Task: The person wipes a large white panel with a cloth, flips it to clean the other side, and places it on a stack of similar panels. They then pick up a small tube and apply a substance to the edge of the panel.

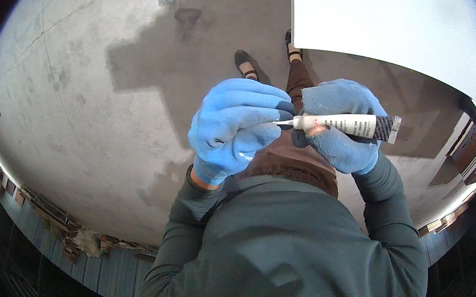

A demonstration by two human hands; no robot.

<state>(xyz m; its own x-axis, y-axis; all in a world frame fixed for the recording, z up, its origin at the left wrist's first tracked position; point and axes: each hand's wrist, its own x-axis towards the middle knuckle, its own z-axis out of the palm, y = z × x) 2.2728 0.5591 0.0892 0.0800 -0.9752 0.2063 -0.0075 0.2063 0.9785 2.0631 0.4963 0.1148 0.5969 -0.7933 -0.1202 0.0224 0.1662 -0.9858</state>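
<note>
A small white tube (pixel 342 124) with a dark patterned end and a narrow pointed nozzle lies level in front of my body. My right hand (pixel 342 123), in a blue work glove, is closed around the tube's body, and a bare fingertip shows through the glove against it. At the nozzle (pixel 284 122), the fingers of my left hand (pixel 238 125), also in a blue glove with dark fingertips, are pinched together on the tip. Whether a cap is between those fingers, I cannot make out.
A large white panel or tabletop (pixel 395 31) fills the upper right. Grey concrete floor (pixel 92 125) spreads below, with my shadow on it. My feet in dark shoes (pixel 245 62) stand near the panel's corner. Scrap material (pixel 87 241) lies along the lower left edge.
</note>
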